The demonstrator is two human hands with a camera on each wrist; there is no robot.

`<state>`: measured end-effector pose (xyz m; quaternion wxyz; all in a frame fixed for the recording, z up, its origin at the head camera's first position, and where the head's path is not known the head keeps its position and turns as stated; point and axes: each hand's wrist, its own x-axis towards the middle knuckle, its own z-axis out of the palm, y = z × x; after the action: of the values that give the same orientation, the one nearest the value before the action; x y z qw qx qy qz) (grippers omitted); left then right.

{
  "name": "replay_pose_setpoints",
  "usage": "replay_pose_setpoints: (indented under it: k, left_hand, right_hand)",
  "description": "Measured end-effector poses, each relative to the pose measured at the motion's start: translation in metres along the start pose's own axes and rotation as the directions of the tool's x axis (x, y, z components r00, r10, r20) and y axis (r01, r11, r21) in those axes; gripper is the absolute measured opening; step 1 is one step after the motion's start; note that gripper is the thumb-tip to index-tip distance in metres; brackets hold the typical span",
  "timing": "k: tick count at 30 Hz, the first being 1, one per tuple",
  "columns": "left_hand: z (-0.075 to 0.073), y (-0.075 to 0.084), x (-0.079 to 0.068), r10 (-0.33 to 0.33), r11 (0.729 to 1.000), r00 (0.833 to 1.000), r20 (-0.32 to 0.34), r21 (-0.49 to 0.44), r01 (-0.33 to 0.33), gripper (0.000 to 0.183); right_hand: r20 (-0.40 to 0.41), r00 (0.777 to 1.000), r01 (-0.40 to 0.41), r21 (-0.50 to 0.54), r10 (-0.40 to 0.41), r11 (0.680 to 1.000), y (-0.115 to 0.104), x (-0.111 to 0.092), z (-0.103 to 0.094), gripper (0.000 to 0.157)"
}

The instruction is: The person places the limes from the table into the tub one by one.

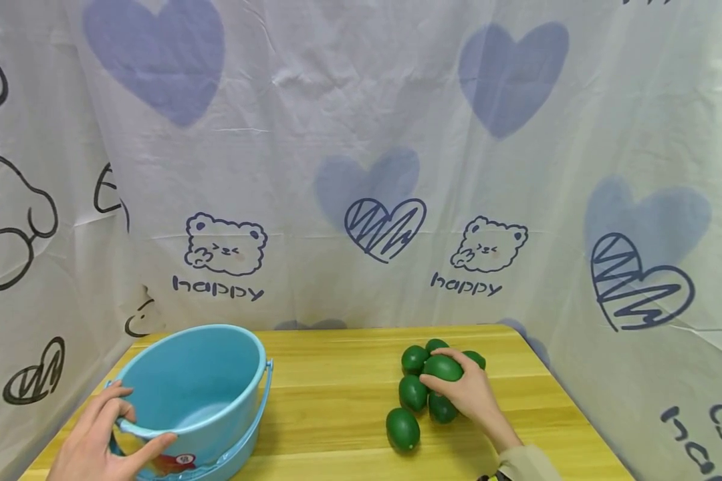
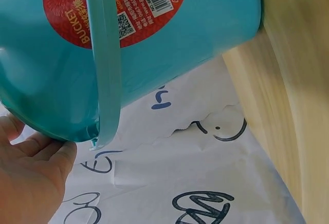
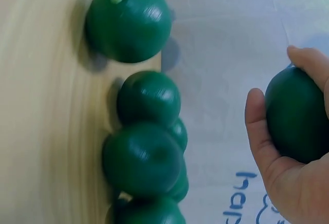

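My left hand (image 1: 99,434) grips the near left rim of a light blue plastic bucket (image 1: 231,407), fingers over the edge and thumb along the front. In the left wrist view the bucket (image 2: 169,64) shows its red label and hanging handle (image 2: 106,80), with the fingertips at the rim. A smooth dark green oval fruit (image 1: 443,367) is held between the thumb and fingers of my right hand (image 1: 472,391), over a group of similar ones. The right wrist view shows this fruit (image 3: 295,116) raised beside the others, part of it out of frame.
Several more green fruits lie on the yellow wooden table (image 1: 325,401), the nearest fruit (image 1: 403,429) a little apart toward the front. A pale curtain (image 1: 301,167) with hearts and bears hangs behind the table and along both sides.
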<state>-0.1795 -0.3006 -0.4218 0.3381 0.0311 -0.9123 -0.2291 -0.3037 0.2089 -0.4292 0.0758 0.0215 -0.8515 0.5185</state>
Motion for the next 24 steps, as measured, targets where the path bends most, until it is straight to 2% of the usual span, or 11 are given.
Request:
replay_pose_setpoints:
  k: [6, 12, 15, 18, 21, 24]
  left_hand:
    - [0.001, 0.001, 0.0, 0.017, 1.0, 1.0, -0.025, -0.016, -0.018, 0.061]
    - [0.001, 0.002, -0.001, 0.029, 0.999, 0.998, -0.05, -0.022, -0.03, 0.063]
    - [0.001, 0.002, -0.002, 0.047, 0.998, 0.994, -0.098, -0.035, -0.051, 0.062]
    - [0.001, 0.003, -0.001, 0.074, 0.995, 0.982, -0.175, -0.056, -0.085, 0.06]
    - [0.004, 0.003, -0.001, 0.091, 0.99, 0.967, -0.237, -0.081, -0.114, 0.058]
    - [0.005, 0.002, -0.002, 0.097, 0.985, 0.959, -0.265, -0.112, -0.13, 0.058]
  right_hand:
    - [0.017, 0.997, 0.074, -0.086, -0.073, 0.994, -0.013, 0.003, 0.01, 0.052]
    - [0.059, 0.994, 0.097, -0.033, -0.095, 0.995, -0.02, 0.002, 0.024, 0.049]
    - [0.1, 0.99, 0.099, -0.015, -0.097, 0.995, -0.023, 0.002, 0.031, 0.049]
    - [0.149, 0.981, 0.131, -0.026, -0.126, 0.991, -0.027, 0.002, 0.038, 0.05]
    - [0.21, 0.965, 0.168, -0.037, -0.157, 0.985, -0.032, 0.003, 0.045, 0.052]
    - [0.272, 0.944, 0.204, -0.035, -0.187, 0.978, -0.039, 0.002, 0.054, 0.055]
